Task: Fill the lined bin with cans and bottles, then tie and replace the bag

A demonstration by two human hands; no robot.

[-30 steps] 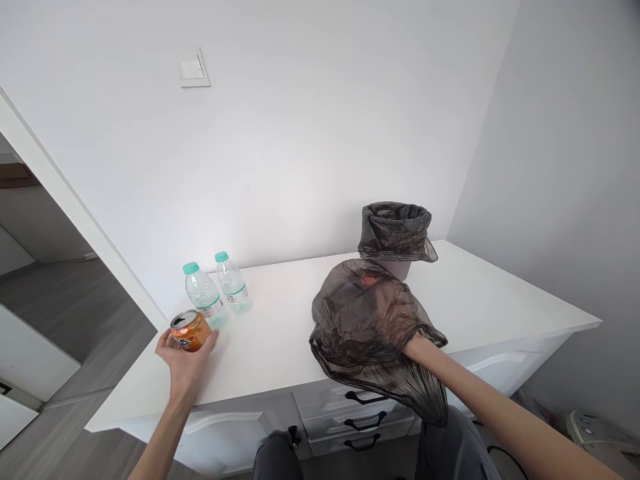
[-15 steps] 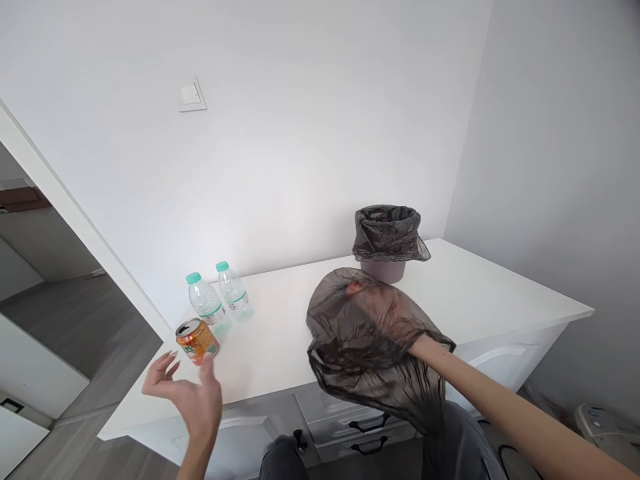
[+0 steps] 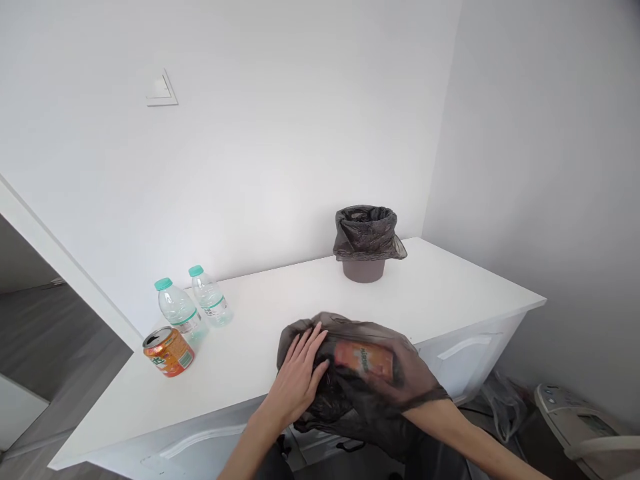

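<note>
A thin, see-through black plastic bag (image 3: pixel 345 327) is bunched at the front edge of the white cabinet top. My right hand (image 3: pixel 407 373) is inside this bag, its fingers wrapped round an orange soda can (image 3: pixel 363 360) that shows through the film. On the outside of the bag lies my left hand (image 3: pixel 299 373), fingers stretched out flat near the can's left end. A second orange soda can (image 3: pixel 169 352), opened on top, stands upright at the left. Behind it are two clear plastic bottles with teal caps, a nearer bottle (image 3: pixel 179 310) and a farther bottle (image 3: pixel 210 298).
A small brown bin (image 3: pixel 363 270) lined with a black bag stands towards the back of the white cabinet top (image 3: pixel 280 290), by the wall. Drawers and handles are below the front edge. A beige appliance (image 3: pixel 575 413) sits on the floor at right.
My left hand has moved right, from beside the standing can onto the bag. The bag and my right hand are lower, and a can now shows inside. The view has shifted right.
</note>
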